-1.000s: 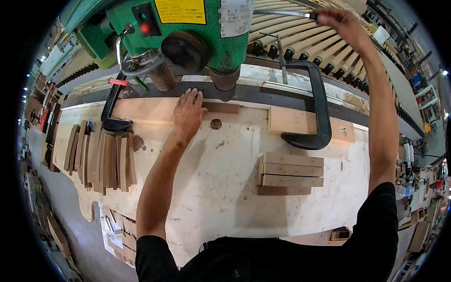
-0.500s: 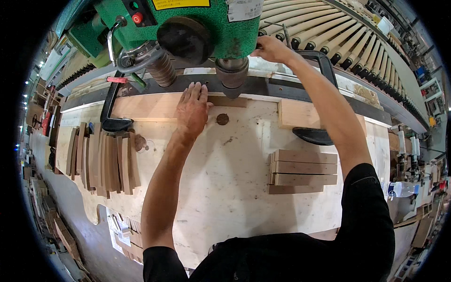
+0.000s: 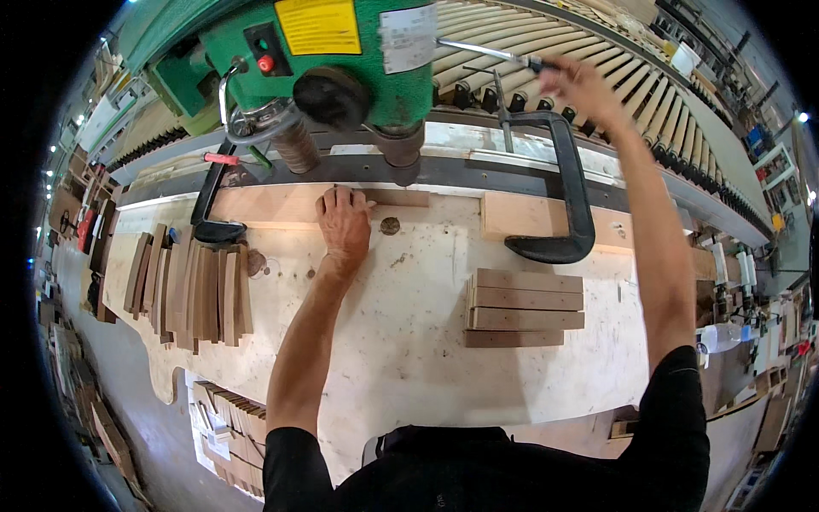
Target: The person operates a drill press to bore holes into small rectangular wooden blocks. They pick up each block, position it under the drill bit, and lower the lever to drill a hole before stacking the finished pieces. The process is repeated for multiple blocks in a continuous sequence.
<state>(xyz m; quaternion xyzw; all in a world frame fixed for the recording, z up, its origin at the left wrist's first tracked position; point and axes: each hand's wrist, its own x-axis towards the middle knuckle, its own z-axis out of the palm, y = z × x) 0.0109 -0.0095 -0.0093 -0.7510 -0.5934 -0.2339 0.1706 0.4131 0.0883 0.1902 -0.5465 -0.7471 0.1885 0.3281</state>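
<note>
1. At your far left, near the left edge of the table (image 3: 409, 358), a row of slats (image 3: 189, 294) sits side by side.
2. Just beyond them, by the table's far left corner, stands the black left clamp (image 3: 205, 203).
3. The pale left block (image 3: 266, 206) lies along the far edge, running from that clamp toward your hand.
4. Your left hand (image 3: 345, 226) is palm down, its fingers bent and close together, at the left end of the brown strip (image 3: 405, 198); you cannot tell whether it pinches the strip or only presses it.
5. That strip lies along the table's far edge, and the chuck (image 3: 399, 149) of the green drill (image 3: 397, 98) is just beside it.
6. Right of the table's middle, well apart from both edges, rests a stack (image 3: 527, 299) of brown pieces.
7. Beyond it, at the far edge, is the right block (image 3: 519, 215), crossed by the black right clamp (image 3: 576, 183).
8. Your right hand (image 3: 580, 85), blurred, is past the far edge, fingers partly bent at the lever's (image 3: 482, 49) black knob; you cannot tell how tightly they close.
</note>
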